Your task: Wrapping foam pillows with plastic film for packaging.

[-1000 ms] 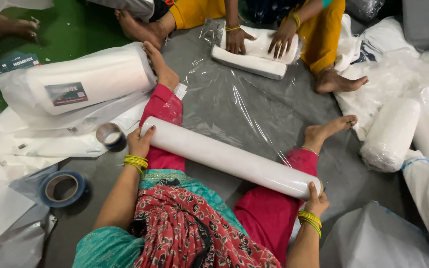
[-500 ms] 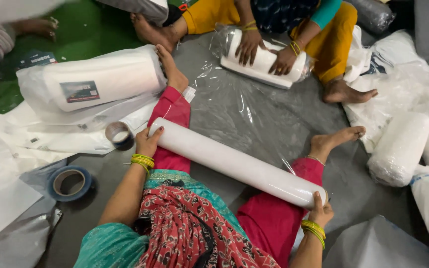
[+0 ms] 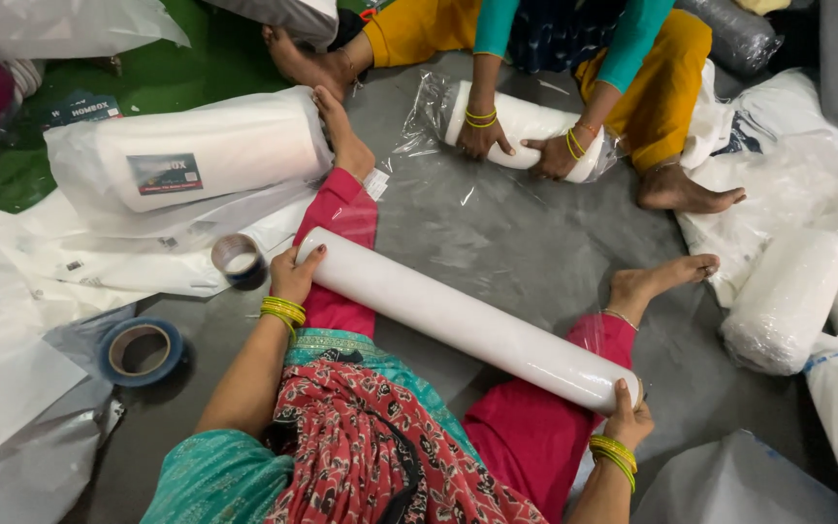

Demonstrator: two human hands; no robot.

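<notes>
A long white roll (image 3: 463, 318) wrapped in clear film lies across my lap, over my pink trouser legs. My left hand (image 3: 293, 275) grips its left end. My right hand (image 3: 625, 417) holds its right end, fingers on the end face. A clear plastic sheet (image 3: 497, 223) is spread over the grey floor between my legs. Across from me another person presses both hands (image 3: 521, 146) on a shorter white roll (image 3: 521, 126) in clear film.
A tape roll (image 3: 238, 259) stands by my left hand and a blue tape roll (image 3: 140, 350) lies farther left. A big bagged white roll (image 3: 196, 160) with a label lies at the left. Several wrapped rolls (image 3: 788, 301) lie at the right.
The view has shifted a little. The long roll stays on my lap with both hands on its ends. The person opposite has shifted both hands along the shorter roll.
</notes>
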